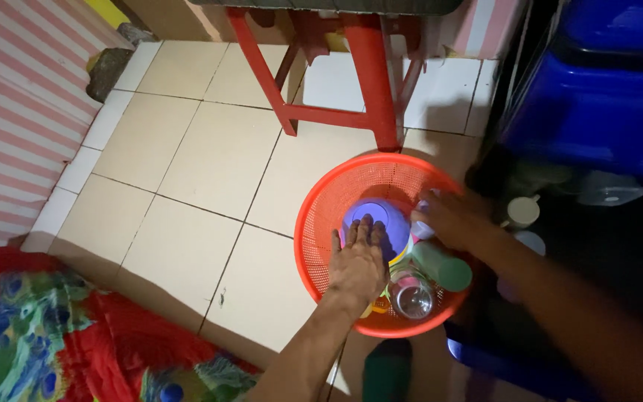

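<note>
A: Status on the hands?

B: Both are in the red mesh basket [314, 246], which sits on the tiled floor [187, 156] right of centre in the frame. The left hand [359, 260] lies palm down with its fingers [362, 232] spread flat on an upturned purple bowl [373, 216]. It's open, touching the bowl, not gripping it.

A: Right?

B: The right hand [448, 219] is at the basket's upper right edge, its fingers curled round a small pale cup [422, 227]. It looks like a closed hold, but it's dim there and the cup is half hidden.

A: What else is in the basket?

B: A green tumbler [444, 268] lies on its side just below the right hand. A clear glass [412, 298] stands mouth up at the lower edge, just beside the left wrist. There's something yellow under the bowl; I can't tell what it is.

A: Surroundings?

B: A red plastic stool [359, 82] stands at top centre, its leg just above the basket rim. Blue tubs [597, 104] are at upper right. A white mug [522, 212] sits in the shadow to the right of the basket. A striped cloth [16, 126] runs along the left edge, and a red patterned fabric [53, 335] is at lower left.
</note>
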